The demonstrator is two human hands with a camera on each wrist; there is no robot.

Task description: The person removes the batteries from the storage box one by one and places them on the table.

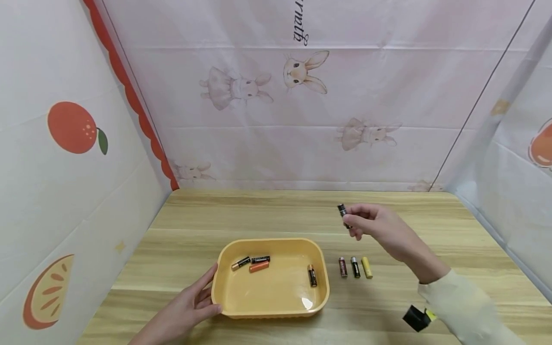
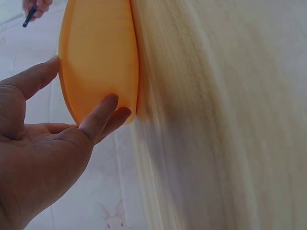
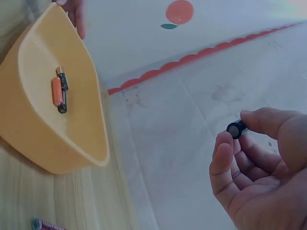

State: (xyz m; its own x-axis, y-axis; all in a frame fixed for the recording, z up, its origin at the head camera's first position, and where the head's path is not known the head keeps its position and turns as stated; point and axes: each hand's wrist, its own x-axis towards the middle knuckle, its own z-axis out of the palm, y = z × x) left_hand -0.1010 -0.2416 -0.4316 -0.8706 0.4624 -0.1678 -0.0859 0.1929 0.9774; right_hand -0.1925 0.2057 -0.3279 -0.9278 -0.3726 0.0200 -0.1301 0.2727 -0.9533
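- The right hand, raised above the table, pinched a dark battery between thumb and fingers.
- That battery was beyond the far right corner of the yellow tray, apart from it and tilted.
- The left hand was spread, its fingers nearly straight, touching the left end of the tray at rim and outer wall; it gripped no battery.
- Inside the tray, toward the left, a gold-and-black battery, a black battery and an orange battery lay close together.
- Near the tray's right wall lay a copper-topped battery; in the right wrist view the tray's side hid that spot.
- Right of the tray, a dark red battery, a silver-ended battery and a yellow battery lay side by side, slightly apart.
- The tray's right wall stood between this row and the batteries inside.
- A pale sleeve covered part of the table's right side, with a small black block showing beside it.
- Behind the table rose a rabbit-printed cloth.
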